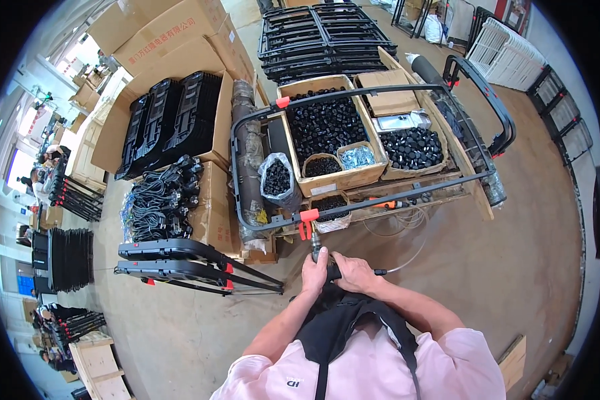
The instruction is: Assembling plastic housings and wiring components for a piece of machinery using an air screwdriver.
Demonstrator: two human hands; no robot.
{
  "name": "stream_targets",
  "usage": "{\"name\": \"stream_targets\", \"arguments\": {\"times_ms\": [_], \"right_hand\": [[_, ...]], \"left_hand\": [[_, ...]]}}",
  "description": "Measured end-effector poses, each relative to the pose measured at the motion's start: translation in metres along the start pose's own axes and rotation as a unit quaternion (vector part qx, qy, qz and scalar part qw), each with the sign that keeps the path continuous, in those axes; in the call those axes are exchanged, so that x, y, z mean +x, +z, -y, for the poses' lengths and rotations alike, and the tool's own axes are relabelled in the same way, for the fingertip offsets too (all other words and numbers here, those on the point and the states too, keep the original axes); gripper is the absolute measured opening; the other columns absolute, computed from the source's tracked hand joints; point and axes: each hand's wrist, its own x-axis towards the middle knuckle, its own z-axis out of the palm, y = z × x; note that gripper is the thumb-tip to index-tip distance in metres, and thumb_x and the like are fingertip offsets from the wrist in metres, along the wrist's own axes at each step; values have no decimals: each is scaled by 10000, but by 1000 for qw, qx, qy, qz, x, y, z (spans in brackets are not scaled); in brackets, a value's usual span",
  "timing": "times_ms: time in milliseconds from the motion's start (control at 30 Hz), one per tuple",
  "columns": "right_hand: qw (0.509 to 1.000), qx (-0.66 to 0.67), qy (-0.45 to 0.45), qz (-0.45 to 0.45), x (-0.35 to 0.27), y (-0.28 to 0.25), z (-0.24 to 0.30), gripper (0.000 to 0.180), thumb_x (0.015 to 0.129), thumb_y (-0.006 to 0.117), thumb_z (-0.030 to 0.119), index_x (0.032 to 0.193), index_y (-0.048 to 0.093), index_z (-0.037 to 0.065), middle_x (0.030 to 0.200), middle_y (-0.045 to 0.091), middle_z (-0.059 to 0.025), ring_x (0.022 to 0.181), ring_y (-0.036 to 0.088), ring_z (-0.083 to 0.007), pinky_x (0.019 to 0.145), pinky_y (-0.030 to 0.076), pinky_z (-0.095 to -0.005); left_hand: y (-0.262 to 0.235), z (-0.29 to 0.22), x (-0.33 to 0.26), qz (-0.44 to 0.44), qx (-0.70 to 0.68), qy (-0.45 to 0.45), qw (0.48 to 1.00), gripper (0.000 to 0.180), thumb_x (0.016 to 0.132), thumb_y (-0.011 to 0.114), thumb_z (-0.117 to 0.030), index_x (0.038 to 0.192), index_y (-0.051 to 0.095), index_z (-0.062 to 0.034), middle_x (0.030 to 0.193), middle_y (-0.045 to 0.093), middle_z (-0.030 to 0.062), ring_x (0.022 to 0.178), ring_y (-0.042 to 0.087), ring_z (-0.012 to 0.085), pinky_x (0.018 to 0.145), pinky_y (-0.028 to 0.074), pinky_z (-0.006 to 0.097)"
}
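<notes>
Both hands are closed around an air-powered screwdriver [315, 247] close to my body. My left hand [315, 271] wraps its front part, behind the metal nose. My right hand [355, 273] grips the rear, beside a pale air hose [417, 255] running off to the right. The driver's nose points away from me and meets a red plastic clip [309, 215] on the near rail of a large black tubular frame [393, 197]. This frame lies across rolls and boxes. A second red clip [283, 102] sits on its far rail.
Inside the frame, a wooden box [343, 179] holds black plastic caps [327, 123] and small bins of screws [357, 157]. Left are a carton of black panels [173, 120], coiled cables [163, 200] and folded black frames [173, 257]. More frames [327, 40] are stacked behind.
</notes>
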Motion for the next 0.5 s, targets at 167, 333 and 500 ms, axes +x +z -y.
{"name": "stream_targets", "arguments": {"times_ms": [167,333,500], "right_hand": [[1000,-13,-8,-23,3,-3,2,856,742,858,217,1437,441,-60,1114,725,-300,1018,729,-443,890,586,-500],[999,-4,49,14,9,-10,8,843,782,845,247,1475,442,-15,1215,698,-295,1098,698,-470,954,565,-518],[999,-36,15,20,13,-10,11,602,767,804,175,1291,548,27,1191,636,-206,1124,650,-436,950,551,-524]], "left_hand": [[0,0,7,12,22,-1,1000,577,1016,670,-555,1001,675,22,884,696,118,834,634,207,776,514,409],[1,0,13,9,25,4,1000,572,1016,666,-562,1009,667,10,889,696,114,838,641,216,782,516,412],[2,-2,17,22,9,5,1000,582,1018,661,-565,1063,670,15,939,708,125,877,649,218,811,519,413]]}}
